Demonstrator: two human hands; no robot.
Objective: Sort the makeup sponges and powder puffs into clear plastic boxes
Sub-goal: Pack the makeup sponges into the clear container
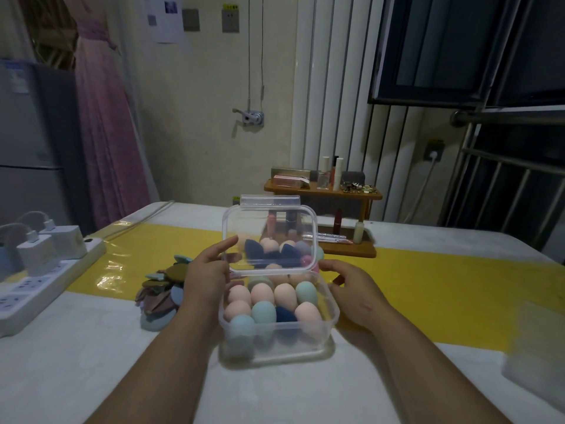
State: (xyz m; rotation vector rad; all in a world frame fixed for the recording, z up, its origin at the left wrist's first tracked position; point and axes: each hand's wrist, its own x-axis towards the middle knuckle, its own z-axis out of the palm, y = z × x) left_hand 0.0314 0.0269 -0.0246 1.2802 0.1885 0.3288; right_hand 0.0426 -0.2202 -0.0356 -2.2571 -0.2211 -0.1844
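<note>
Powder puffs (pixel 159 290), flat, olive, blue and mauve: heaped just left of the left hand (pixel 208 272), whose forefinger and thumb pinch the raised clear plastic lid (pixel 269 234). Egg-shaped pastel makeup sponges (pixel 263 293): filling the clear plastic box (pixel 335 313) between both hands. Right hand (pixel 351 290): curved fingertips at lid's corner; grip unclear.

- The box (pixel 332 313) and its lid (pixel 269 228) are clear, smooth plastic, with a faint shine along the rims.
- The sponges (pixel 263 293) look like matt foam, without gloss.
- The powder puffs (pixel 160 290) look matt and soft; cloth or foam cannot be told.
- The yellow strip (pixel 443 280) is glossy, with bright reflections.
- The tabletop (pixel 91 362) is white, matt and slightly grainy.
- The power strip (pixel 36 289) is smooth white plastic.
- The small shelf (pixel 324 193) is brown wood with a slight sheen.
- The rail (pixel 504 117) is bare metal.
- The pink drape (pixel 101 133) is matt cloth.
</note>
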